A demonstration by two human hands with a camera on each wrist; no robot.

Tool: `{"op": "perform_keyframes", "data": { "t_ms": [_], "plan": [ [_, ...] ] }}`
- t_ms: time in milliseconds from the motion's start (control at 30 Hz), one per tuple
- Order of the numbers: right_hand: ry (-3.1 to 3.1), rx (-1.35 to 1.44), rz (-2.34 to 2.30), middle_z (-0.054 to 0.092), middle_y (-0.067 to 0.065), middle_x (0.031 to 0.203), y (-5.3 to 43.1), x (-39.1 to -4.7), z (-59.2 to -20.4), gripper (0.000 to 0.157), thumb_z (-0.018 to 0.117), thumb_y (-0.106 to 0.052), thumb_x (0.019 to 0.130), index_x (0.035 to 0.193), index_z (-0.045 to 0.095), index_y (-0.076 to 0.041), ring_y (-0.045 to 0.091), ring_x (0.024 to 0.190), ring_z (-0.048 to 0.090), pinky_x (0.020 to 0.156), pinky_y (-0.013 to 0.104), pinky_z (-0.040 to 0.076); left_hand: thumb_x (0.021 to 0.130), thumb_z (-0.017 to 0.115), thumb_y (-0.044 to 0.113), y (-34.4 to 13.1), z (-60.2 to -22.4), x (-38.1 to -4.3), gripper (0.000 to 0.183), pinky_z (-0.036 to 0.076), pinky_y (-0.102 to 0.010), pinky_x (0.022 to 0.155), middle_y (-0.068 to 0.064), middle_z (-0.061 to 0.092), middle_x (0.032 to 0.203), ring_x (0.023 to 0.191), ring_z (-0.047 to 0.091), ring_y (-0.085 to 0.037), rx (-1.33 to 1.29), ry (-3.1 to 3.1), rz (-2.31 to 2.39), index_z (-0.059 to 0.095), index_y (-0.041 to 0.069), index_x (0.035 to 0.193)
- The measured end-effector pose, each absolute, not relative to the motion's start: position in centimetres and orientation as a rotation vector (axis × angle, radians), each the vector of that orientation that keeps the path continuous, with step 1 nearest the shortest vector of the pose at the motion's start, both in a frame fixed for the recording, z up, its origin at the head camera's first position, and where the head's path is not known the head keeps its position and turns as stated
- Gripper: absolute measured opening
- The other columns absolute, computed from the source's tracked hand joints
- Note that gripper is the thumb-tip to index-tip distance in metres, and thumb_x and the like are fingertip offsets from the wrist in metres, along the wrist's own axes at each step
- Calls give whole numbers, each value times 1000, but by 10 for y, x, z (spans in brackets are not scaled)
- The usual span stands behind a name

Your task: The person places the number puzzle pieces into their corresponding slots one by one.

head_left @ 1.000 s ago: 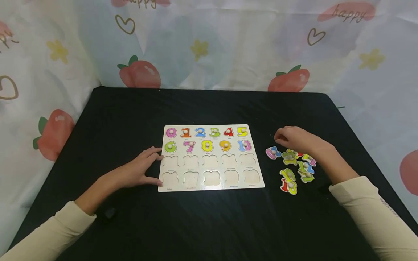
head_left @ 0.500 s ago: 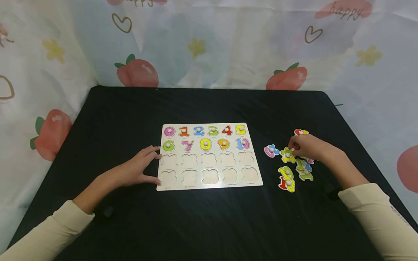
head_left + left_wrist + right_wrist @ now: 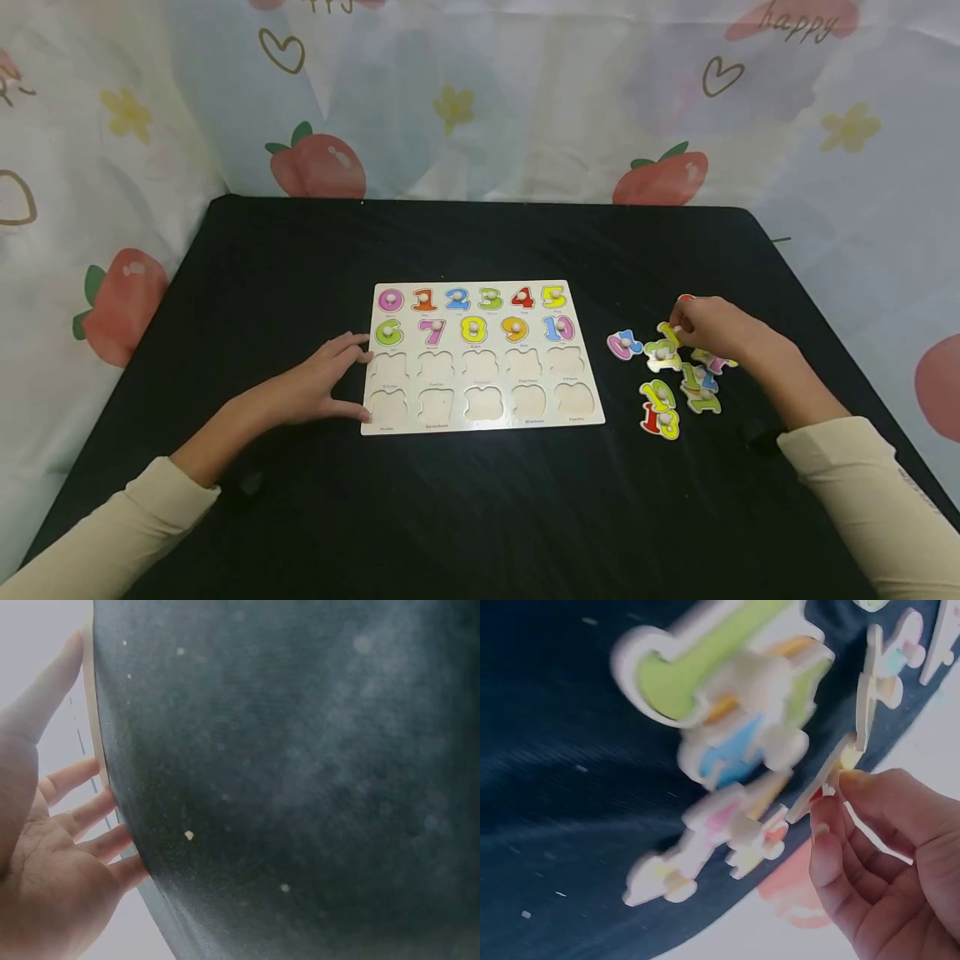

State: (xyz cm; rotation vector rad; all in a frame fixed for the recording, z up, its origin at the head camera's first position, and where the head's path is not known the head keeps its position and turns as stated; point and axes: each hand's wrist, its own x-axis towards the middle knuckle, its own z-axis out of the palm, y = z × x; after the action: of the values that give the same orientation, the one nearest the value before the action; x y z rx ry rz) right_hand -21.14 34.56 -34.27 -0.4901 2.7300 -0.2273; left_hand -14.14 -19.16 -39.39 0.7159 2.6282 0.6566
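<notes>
The wooden number puzzle board (image 3: pixel 460 408) lies on the black table. The numbers 0 to 10 sit in its upper two rows, and the lower two rows show bare recesses. Along the board's left side, my left hand (image 3: pixel 322 379) touches the edge with outstretched fingers, its thumb near the lower corner. To the right of the board, my right hand (image 3: pixel 708 325) pinches a number puzzle piece (image 3: pixel 821 784) between thumb and fingers, tilted up on edge. Which number it bears is hidden. Other knobbed pieces lie close by, including a pink-and-blue piece (image 3: pixel 625 344) and a red-and-yellow piece (image 3: pixel 660 422).
Several more pieces overlap in a loose pile below my right hand, among them a green-and-blue one (image 3: pixel 701 387). A printed cloth backdrop (image 3: pixel 487 100) rises behind the black table (image 3: pixel 480 517) and along its sides.
My right hand first moves right and toward me onto the pile, uncovering a red-and-yellow piece behind it. Now it has shifted slightly, with a piece raised in its fingertips. The left hand stays put.
</notes>
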Motion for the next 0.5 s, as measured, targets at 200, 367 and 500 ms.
{"op": "perform_keyframes", "data": {
  "t_ms": [200,367,500],
  "plan": [
    [2834,-490,-171,58,11,83,337,-214,-326,14,58,1,86,97,57,9,23,70,51,62,39,49,70,79,48,-192,-395,-142,84,25,-57,104,-15,21,151,139,10,-37,707,2622,661,44,4,132],
    [2874,-592,-153,58,11,83,316,-214,-320,11,56,1,86,94,58,9,22,70,51,63,39,49,70,78,50,-193,-396,-142,84,24,-59,104,-14,21,151,139,10,-38,713,2620,669,44,4,132],
    [2883,-671,-150,58,11,81,295,-213,-323,8,55,2,84,90,59,8,21,68,50,62,37,47,70,78,51,-193,-396,-142,84,24,-59,104,-14,21,151,138,11,-38,720,2629,665,44,5,131]
  ]
}}
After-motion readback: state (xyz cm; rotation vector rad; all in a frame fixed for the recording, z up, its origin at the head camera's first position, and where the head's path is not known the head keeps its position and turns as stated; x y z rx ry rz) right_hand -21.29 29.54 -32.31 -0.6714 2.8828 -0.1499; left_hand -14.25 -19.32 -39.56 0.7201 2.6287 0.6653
